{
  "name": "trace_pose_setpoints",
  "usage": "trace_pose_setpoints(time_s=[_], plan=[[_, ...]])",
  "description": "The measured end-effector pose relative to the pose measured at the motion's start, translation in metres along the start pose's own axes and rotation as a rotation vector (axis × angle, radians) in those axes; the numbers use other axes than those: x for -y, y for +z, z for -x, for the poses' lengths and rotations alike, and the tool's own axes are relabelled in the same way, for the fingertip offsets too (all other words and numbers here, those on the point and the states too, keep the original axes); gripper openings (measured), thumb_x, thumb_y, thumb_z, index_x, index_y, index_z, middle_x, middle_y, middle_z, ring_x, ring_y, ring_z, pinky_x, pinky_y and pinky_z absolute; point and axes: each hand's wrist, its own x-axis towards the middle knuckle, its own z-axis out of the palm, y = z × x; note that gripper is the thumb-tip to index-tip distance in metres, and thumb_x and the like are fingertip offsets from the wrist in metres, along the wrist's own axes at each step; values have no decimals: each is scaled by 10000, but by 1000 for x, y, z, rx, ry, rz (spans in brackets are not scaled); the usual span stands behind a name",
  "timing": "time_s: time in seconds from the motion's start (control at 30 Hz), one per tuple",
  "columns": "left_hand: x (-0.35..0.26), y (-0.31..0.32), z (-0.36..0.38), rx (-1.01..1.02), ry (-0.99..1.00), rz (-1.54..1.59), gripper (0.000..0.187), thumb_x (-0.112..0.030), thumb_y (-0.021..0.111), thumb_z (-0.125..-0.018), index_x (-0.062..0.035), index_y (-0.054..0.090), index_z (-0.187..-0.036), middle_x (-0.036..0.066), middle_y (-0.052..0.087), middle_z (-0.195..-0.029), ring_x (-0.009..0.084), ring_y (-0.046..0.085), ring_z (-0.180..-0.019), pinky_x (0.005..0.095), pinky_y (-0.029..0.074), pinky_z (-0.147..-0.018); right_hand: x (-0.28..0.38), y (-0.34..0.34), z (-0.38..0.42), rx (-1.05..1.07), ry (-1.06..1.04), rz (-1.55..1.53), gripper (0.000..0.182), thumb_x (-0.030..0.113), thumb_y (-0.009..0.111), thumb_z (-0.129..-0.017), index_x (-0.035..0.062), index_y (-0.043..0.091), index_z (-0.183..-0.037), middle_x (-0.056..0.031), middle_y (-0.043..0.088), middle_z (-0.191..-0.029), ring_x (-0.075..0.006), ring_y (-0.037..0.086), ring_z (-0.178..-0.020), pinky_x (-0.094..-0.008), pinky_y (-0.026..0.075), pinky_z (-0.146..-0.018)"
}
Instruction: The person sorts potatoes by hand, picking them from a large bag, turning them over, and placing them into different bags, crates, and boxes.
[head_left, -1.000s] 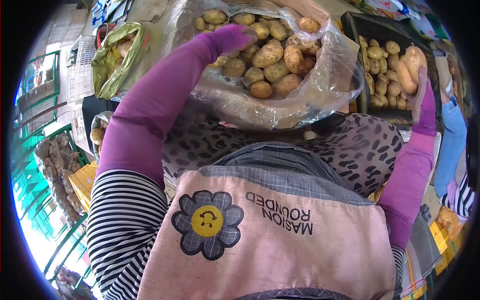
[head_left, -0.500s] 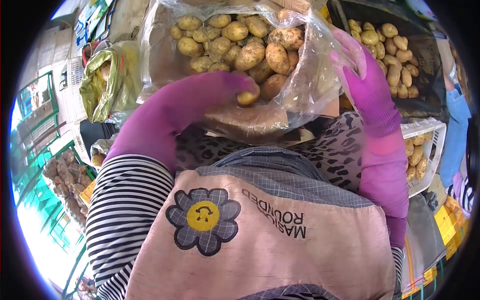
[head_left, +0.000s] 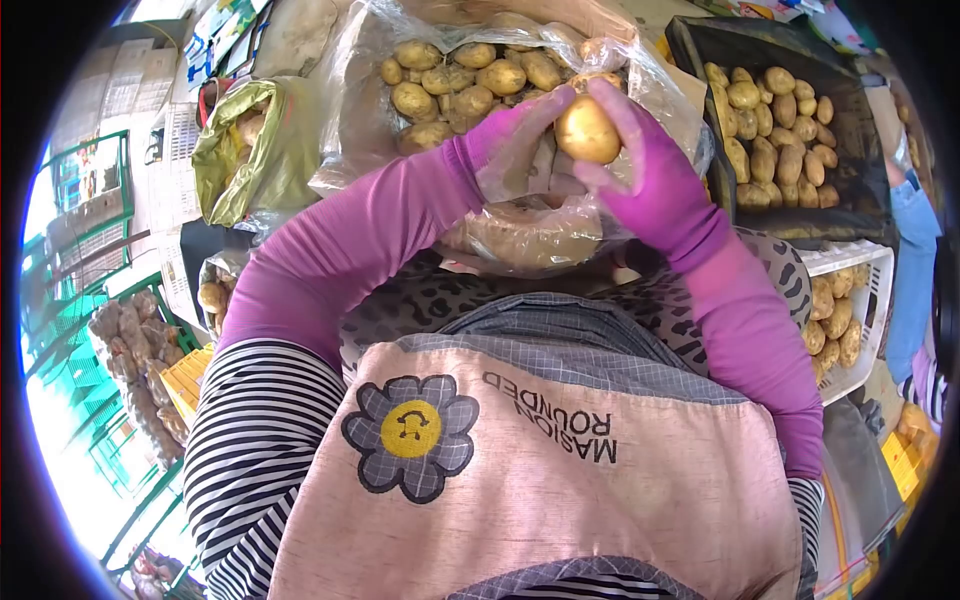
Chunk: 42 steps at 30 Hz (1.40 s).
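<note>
A smooth, pale potato (head_left: 588, 130) is raised over the near side of the plastic-lined cardboard box (head_left: 540, 232). My right hand (head_left: 648, 165), in a purple glove, grips it from the right, fingers above and thumb below. My left hand (head_left: 512, 143), gloved alike, is at the potato's left side with its fingers stretched out, the fingertips right at its upper edge. Beneath and behind the hands, soil-marked potatoes (head_left: 472, 85) fill the box. Clear plastic lining (head_left: 350, 130) bunches around the box's sides.
To the right are a black crate (head_left: 815, 222) of potatoes and a white crate (head_left: 872, 330) with more. A yellow-green bag (head_left: 215, 170) stands left of the box. Another person's blue sleeve (head_left: 910, 260) shows at the far right.
My left hand has lifted a potato from the box's near edge, up and to the right. My right hand has left the plastic lining and come in to grip the potato.
</note>
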Motion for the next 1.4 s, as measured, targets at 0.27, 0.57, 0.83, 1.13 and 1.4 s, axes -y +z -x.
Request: trace_pose_setpoints(time_s=[0.27,0.57,0.83,1.13,1.4], plan=[[-23,21,12,-193,-94,300,657,-561,542,-893,-47,427,-1286,149,565,-1162,228,608,-1021,416,531,-843,3,-10,-3,-13,67,-339,619,88,589,-857,42,335,-1419,-182,413,-1411,-278,438,-1288,-341,361,-1056],[-12,46,5,-379,-107,280,616,-366,601,-914,33,297,-1272,210,470,-1198,306,596,-1036,393,550,-830,2,-12,4,-30,279,-312,522,35,495,-862,22,406,-1376,-159,479,-1342,-232,447,-1260,-330,331,-1069],[-9,46,6,-433,-136,146,706,-442,620,-884,51,300,-1276,207,513,-1126,252,642,-906,355,572,-753,-10,-6,7,-87,233,-150,507,11,471,-809,35,474,-1315,-195,579,-1209,-281,574,-1115,-344,441,-970],[-23,18,47,-126,-265,526,630,-486,611,-871,-56,399,-1279,117,568,-1130,255,620,-973,395,557,-801,9,11,0,-40,55,-190,482,-22,472,-789,23,523,-1266,-207,596,-1202,-299,597,-1106,-342,453,-952],[-98,-65,256,-827,241,149,692,-367,688,-799,-60,374,-1333,189,519,-1185,317,589,-1046,419,544,-856,15,50,19,300,457,-503,354,167,512,-967,4,532,-1281,-101,617,-1133,-151,623,-894,-254,507,-761]])
